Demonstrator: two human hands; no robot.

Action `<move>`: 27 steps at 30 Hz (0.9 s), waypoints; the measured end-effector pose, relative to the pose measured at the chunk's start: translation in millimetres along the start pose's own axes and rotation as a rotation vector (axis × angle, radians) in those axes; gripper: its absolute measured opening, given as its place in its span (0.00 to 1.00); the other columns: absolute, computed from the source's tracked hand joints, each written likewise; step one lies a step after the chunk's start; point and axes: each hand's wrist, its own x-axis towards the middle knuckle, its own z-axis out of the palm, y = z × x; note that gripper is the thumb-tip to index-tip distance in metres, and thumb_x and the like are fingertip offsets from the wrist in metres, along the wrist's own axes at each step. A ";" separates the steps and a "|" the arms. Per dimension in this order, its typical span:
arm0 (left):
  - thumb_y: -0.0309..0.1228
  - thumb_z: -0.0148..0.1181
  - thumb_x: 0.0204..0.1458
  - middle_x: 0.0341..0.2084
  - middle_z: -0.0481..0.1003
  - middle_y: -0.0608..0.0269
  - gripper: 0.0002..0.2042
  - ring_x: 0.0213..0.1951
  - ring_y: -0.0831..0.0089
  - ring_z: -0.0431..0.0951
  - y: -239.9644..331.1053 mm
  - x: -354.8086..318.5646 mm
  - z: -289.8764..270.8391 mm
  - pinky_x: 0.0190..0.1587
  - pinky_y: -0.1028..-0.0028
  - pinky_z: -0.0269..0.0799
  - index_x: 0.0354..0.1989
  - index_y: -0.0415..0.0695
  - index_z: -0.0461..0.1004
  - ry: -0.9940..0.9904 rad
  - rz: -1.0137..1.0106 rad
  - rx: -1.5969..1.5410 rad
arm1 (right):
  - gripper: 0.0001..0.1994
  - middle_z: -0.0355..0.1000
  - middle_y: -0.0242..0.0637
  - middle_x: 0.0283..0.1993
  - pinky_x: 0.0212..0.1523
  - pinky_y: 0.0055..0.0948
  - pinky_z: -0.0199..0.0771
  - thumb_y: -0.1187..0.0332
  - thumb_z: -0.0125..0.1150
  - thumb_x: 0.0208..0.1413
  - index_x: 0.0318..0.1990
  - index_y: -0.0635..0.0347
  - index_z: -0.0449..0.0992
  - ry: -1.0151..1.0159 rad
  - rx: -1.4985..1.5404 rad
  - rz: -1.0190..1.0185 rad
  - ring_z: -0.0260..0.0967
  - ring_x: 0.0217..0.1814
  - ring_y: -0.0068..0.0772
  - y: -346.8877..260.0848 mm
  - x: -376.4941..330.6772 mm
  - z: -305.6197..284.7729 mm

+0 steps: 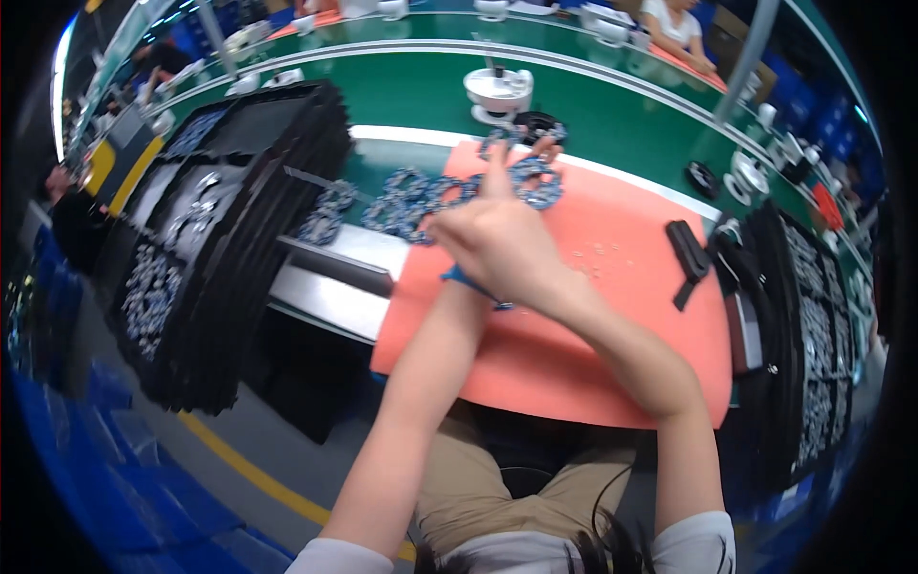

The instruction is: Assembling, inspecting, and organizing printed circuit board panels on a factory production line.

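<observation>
My right hand crosses over my left wrist, its fingers curled and partly blurred. What they hold, if anything, is hidden. A blue wrist strap shows on my left wrist, just below the right hand. My left hand is mostly covered by the right; fingertips show beyond it, near the far edge of the salmon-coloured mat. Around them lie ring-shaped blue and silver parts, with more rings to the left. Several tiny pale pieces are scattered on the mat to the right.
Stacked black trays of small parts stand left; more trays stand right. A black tool-like object lies on the mat's right. A white round device sits on the green belt. Another person works across it.
</observation>
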 end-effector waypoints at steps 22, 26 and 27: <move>0.38 0.35 0.60 0.37 0.68 0.58 0.17 0.44 0.61 0.68 -3.9 -2.4 4.8 0.47 0.56 0.65 0.43 0.41 0.69 0.076 0.048 0.115 | 0.06 0.70 0.38 0.32 0.38 0.29 0.69 0.76 0.54 0.46 0.31 0.63 0.76 -0.219 -0.108 0.582 0.69 0.36 0.36 149.3 -150.0 -127.8; 0.34 0.35 0.59 0.36 0.67 0.59 0.16 0.44 0.63 0.67 1.9 -4.7 5.6 0.48 0.59 0.64 0.44 0.41 0.70 0.096 0.070 0.136 | 0.06 0.70 0.38 0.30 0.36 0.27 0.69 0.78 0.53 0.45 0.32 0.65 0.76 -0.247 0.066 0.599 0.69 0.33 0.35 152.9 -157.0 -131.9; 0.34 0.35 0.59 0.36 0.67 0.59 0.16 0.44 0.63 0.67 0.0 -5.0 7.6 0.48 0.59 0.64 0.44 0.41 0.70 0.093 0.066 0.139 | 0.06 0.70 0.39 0.30 0.36 0.26 0.69 0.78 0.54 0.45 0.31 0.65 0.75 -0.267 0.043 0.594 0.69 0.33 0.34 150.4 -157.4 -133.7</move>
